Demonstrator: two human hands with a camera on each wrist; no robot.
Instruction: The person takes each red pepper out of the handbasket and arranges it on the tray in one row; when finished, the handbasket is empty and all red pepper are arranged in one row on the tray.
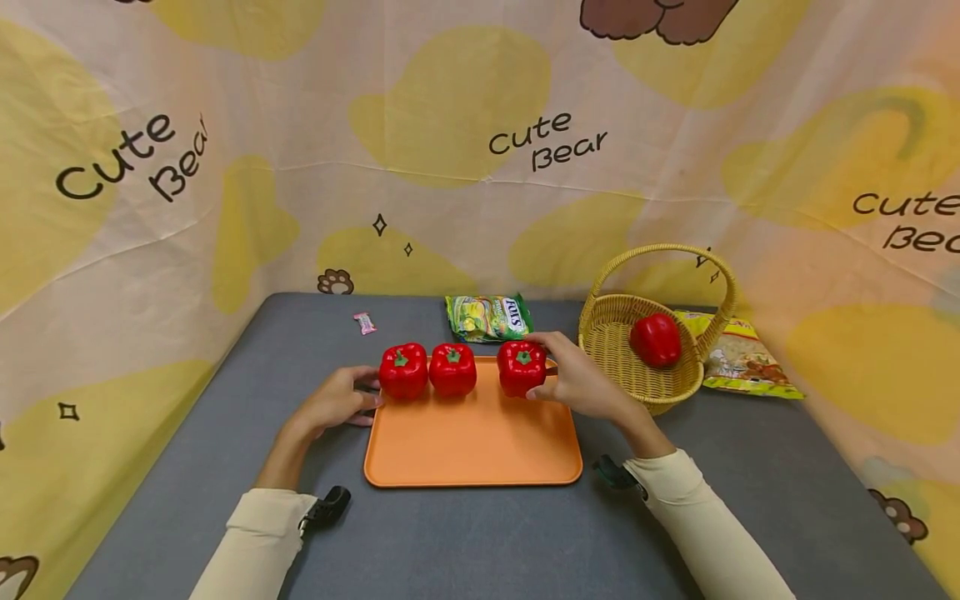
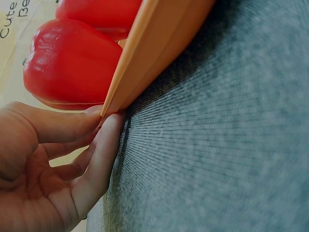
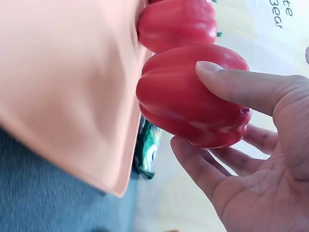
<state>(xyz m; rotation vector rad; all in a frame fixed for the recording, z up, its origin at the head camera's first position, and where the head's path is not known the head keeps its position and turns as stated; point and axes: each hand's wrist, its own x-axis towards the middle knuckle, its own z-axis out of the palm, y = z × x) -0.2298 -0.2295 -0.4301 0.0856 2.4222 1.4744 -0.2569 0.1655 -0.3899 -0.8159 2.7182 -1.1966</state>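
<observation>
An orange tray (image 1: 472, 446) lies on the grey table, with two red bell peppers (image 1: 403, 372) side by side at its far left. My left hand (image 1: 335, 402) pinches the tray's left rim, thumb above and fingers below, as the left wrist view shows. Over the tray's far right part, my right hand (image 1: 581, 379) grips another red bell pepper (image 3: 188, 96) between thumb and fingers. A gap separates this pepper from the other two in the head view. Whether its base touches the tray is hard to tell.
Right of the tray stands a yellow wicker basket (image 1: 600, 342) with a red bell pepper (image 1: 656, 340) inside. Behind it lies a yellow food packet (image 1: 750, 358). A green snack bag (image 1: 487, 318) lies beyond the tray, and a small pink wrapped candy (image 1: 364, 323) lies farther left.
</observation>
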